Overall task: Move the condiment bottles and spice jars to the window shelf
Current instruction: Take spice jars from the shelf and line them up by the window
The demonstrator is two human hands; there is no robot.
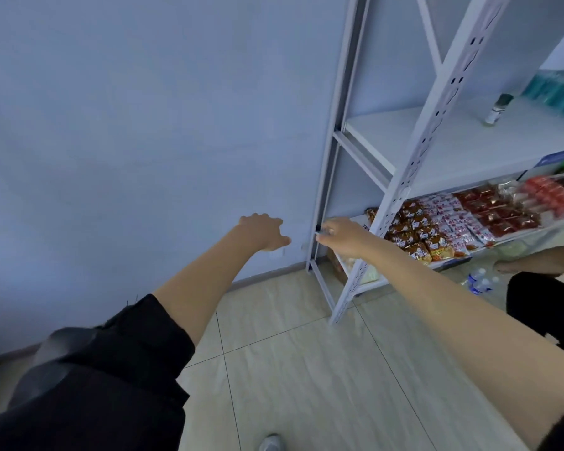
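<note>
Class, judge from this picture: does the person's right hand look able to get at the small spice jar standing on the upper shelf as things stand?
Probably yes. The spice jar stands alone on the open shelf, nothing crowding it. The right hand is low by the rack's post, so it must rise and go round it.

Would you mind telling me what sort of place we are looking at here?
Probably a small stockroom or shop corner. A white metal shelving rack stands on a tiled floor against a plain wall; one shelf carries rows of packaged snacks, the one above a single spice jar.
</note>
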